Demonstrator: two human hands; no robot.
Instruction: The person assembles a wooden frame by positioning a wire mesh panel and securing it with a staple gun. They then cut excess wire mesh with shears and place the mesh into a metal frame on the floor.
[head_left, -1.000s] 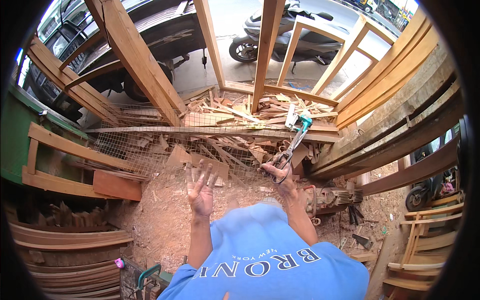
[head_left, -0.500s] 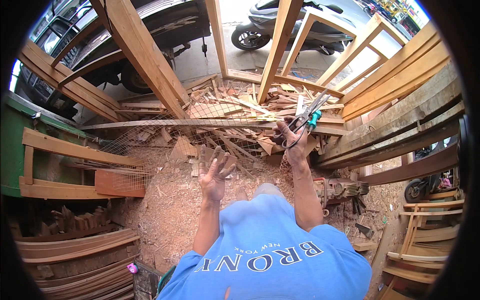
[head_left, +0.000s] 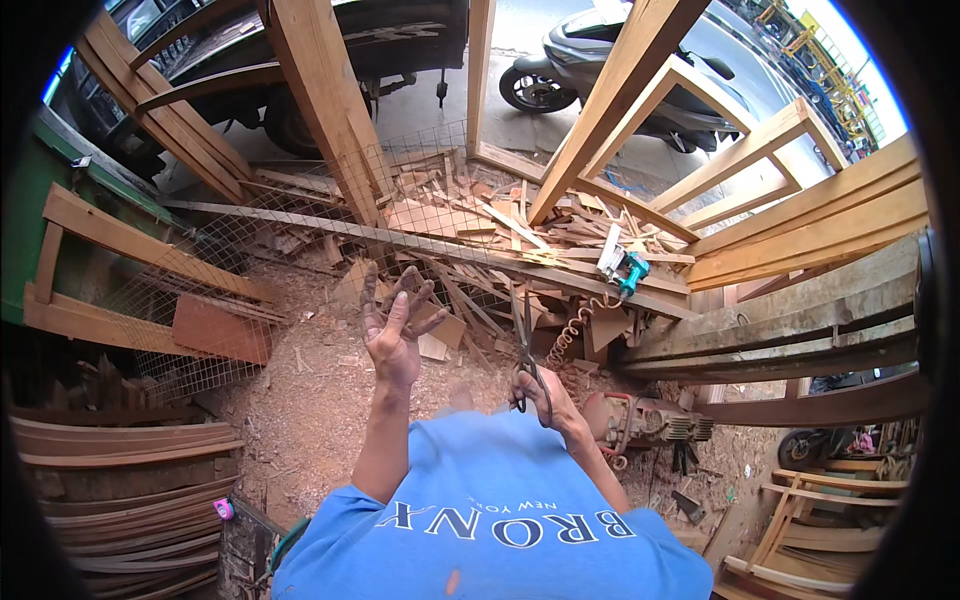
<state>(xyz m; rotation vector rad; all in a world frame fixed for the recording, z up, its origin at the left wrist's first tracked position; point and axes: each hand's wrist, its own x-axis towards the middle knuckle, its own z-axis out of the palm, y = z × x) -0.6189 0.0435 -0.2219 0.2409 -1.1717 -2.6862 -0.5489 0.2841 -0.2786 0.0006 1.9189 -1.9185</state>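
The right hand (head_left: 545, 395) is clenched around the handles of dark scissors (head_left: 525, 345) raised blades-up over the sawdust floor (head_left: 300, 400), while the left hand (head_left: 395, 325) is released, fingers spread, empty, with nothing visibly cut yet.

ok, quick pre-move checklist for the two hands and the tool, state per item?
1. Right hand grips the dark metal shears by the handles: ok.
2. Shear blades point up and away from the body: ok.
3. Blades closed: cannot tell, too thin to read.
4. Left hand empty, fingers spread, apart from the shears: ok.
5. Wire mesh sheet clear of offcuts: not ok, wood scraps lie against it.
6. Teal power tool out of the hands' way, resting on the planks: ok.
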